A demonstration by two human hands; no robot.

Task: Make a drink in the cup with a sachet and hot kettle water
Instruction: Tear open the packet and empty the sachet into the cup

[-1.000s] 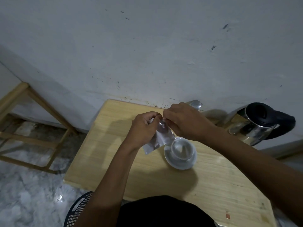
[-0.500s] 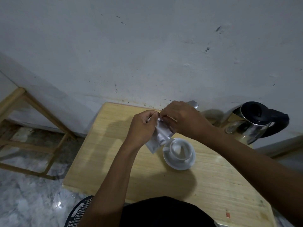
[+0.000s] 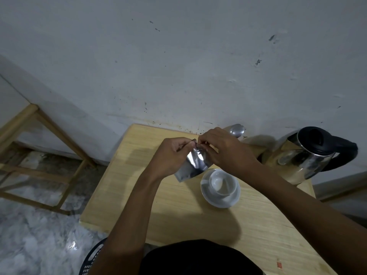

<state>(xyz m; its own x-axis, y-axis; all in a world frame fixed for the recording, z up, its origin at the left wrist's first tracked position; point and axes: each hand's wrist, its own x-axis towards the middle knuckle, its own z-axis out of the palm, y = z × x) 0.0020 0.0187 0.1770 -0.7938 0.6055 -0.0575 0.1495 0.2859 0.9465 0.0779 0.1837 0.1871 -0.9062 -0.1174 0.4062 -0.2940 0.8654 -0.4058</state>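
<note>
A silver foil sachet (image 3: 192,166) hangs above the wooden table (image 3: 127,179), held by its top edge. My left hand (image 3: 171,155) pinches the left corner of that edge and my right hand (image 3: 224,149) pinches the right part, fingertips almost touching. Just below and to the right of the sachet stands a white cup (image 3: 222,182) on a white saucer (image 3: 216,201); the cup looks empty. A steel kettle (image 3: 303,157) with a black lid and handle stands at the table's far right corner.
A shiny metal object (image 3: 236,130) shows behind my right hand against the wall. A wooden frame (image 3: 39,147) stands on the marble floor to the left. A dark plastic basket (image 3: 93,259) sits at the table's near edge. A small orange scrap (image 3: 279,264) lies near right.
Both hands stay pinched on the sachet's top edge and have crept slightly toward the wall. The sachet now hangs a little further from the cup.
</note>
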